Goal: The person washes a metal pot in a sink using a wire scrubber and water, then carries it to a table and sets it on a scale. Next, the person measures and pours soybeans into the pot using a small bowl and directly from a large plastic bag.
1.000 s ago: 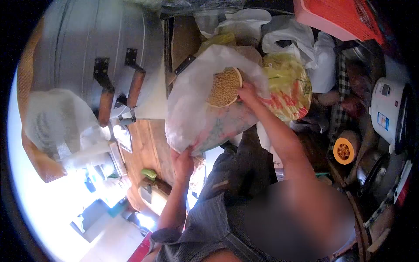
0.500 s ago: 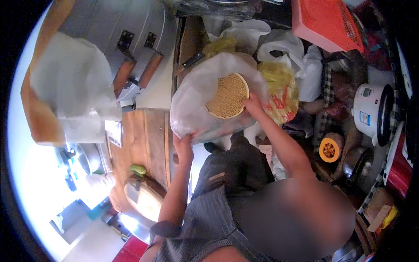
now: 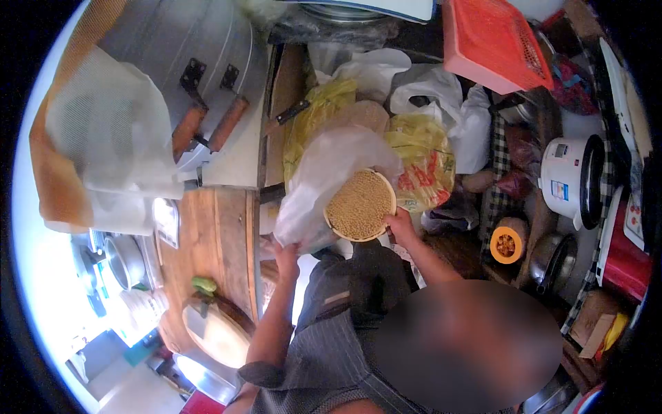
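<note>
A round, light-rimmed bowl is full of pale yellow soybeans. My right hand is closed on its right rim, thumb on the edge. Behind and to the left of the bowl spreads a translucent white plastic bag. My left hand pinches the bag's near edge. The bowl is at the near side of the bag, in front of my body, and its underside is hidden.
Yellow plastic bags and white bags lie behind. A knife rests at the back left. A red basket, a rice cooker and a cut pumpkin stand right. A wooden table is left.
My right hand has brought the bowl of soybeans out of the bag, toward my body. The bag has sagged and narrowed, while my left hand keeps its edge.
</note>
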Tool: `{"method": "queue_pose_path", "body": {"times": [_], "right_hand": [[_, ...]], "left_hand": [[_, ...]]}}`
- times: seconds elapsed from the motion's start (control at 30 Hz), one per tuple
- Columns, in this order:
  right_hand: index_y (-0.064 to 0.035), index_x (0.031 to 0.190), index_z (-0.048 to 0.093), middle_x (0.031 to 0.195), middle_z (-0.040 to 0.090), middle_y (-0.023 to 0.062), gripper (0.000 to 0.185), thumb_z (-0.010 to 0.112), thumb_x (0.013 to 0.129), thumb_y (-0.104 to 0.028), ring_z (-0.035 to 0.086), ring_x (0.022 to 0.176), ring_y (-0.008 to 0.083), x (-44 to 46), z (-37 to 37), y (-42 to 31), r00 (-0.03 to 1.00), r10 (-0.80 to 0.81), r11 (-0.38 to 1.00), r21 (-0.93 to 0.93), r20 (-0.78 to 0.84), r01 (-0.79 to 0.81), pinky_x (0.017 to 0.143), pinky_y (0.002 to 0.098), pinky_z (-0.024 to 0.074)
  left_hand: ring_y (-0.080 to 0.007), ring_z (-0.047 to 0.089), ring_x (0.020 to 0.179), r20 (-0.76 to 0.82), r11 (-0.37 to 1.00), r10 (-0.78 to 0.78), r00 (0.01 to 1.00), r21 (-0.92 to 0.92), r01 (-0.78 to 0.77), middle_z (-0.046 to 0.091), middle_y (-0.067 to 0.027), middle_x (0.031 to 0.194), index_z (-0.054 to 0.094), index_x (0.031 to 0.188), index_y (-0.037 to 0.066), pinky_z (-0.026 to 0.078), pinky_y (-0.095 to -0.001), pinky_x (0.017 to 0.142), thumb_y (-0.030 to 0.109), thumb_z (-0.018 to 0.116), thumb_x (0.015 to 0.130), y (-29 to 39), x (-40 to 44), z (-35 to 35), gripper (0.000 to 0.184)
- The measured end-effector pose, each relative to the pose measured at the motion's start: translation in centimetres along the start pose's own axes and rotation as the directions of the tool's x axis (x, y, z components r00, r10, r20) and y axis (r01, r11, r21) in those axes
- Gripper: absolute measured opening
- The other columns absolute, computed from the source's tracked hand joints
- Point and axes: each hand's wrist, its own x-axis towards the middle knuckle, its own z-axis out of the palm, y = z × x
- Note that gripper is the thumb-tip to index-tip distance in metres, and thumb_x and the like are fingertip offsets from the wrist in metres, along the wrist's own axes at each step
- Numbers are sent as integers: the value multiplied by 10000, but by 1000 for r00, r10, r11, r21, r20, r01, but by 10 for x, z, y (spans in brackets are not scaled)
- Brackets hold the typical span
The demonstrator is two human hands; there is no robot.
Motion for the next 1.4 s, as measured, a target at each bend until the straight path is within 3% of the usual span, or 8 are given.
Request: {"method": "queue_pose_path", "body": {"times": [0.23, 0.5, 0.6, 0.73, 0.83, 0.9, 1.0, 1.4], "right_hand": [[-38, 986, 630, 757, 647, 29, 198, 570, 804, -88, 569, 550, 108, -22, -20, -15, 999, 42, 999, 24, -17, -42, 434, 246, 446], [-30, 949, 615, 754, 619, 30, 167, 573, 794, -78, 539, 547, 109, -5, 3, -33, 990, -114, 988, 92, -79, 121, 432, 254, 414], [-33, 954, 609, 751, 618, 35, 173, 573, 790, -74, 540, 554, 113, 0, 5, -31, 991, -112, 979, 164, -72, 122, 432, 262, 414], [-39, 1005, 613, 793, 635, 35, 225, 578, 788, -82, 565, 577, 119, -19, -3, -42, 984, -117, 960, 238, -132, 146, 442, 264, 431], [-35, 1036, 614, 833, 642, 36, 257, 578, 786, -87, 593, 613, 125, -32, -22, -34, 985, -107, 972, 195, -139, 133, 459, 258, 456], [-31, 1048, 614, 853, 644, 36, 272, 576, 785, -86, 606, 632, 128, -40, -36, -34, 986, -123, 988, 83, -113, 132, 468, 253, 469], [-40, 1048, 602, 859, 628, 26, 276, 551, 777, -60, 587, 646, 125, -66, -40, -51, 991, -45, 997, -70, -129, 36, 452, 253, 434], [-30, 987, 578, 795, 631, 48, 183, 576, 806, -54, 562, 532, 119, -137, 68, -94, 998, -58, 984, -165, 22, 60, 379, 238, 395]], "left_hand": [[-183, 588, 926, -18, 950, 287, 958, 137, -282, 632, -71, 1048, 567, 1182, 7, 474, -310, 778, 137, 576, 816, 93, 17, 52, 388], [-320, 635, 913, -159, 825, 224, 962, 556, -100, 657, -209, 1002, 591, 1094, -62, 486, -401, 798, 213, 594, 794, 92, 117, 67, 407], [-460, 613, 912, 222, 272, 432, 874, 892, -361, 624, -297, 1024, 634, 997, -49, 502, -469, 777, 327, 565, 843, 75, 135, 61, 412], [-461, 578, 1016, 82, 373, 255, 963, 911, -176, 589, -353, 1027, 557, 1058, -91, 468, -487, 867, 388, 556, 840, 36, 147, 51, 526], [-436, 603, 1000, 321, 104, 237, 917, 930, -352, 598, -331, 1058, 520, 1088, -123, 482, -453, 862, 377, 608, 824, 41, 125, 44, 572], [-341, 632, 987, -95, 829, 87, 992, 559, -19, 597, -282, 1122, 478, 1184, -106, 498, -400, 833, 388, 696, 776, 45, 114, 41, 677], [-288, 602, 1033, 276, 971, 48, 960, 213, -110, 535, -249, 1236, 393, 1293, -116, 485, -371, 845, 399, 771, 724, 66, 92, 29, 856], [-213, 611, 973, 257, 883, 30, 966, 446, -146, 653, -86, 1071, 600, 1194, 72, 507, -385, 788, 385, 626, 885, 77, 16, -101, 441]]}}
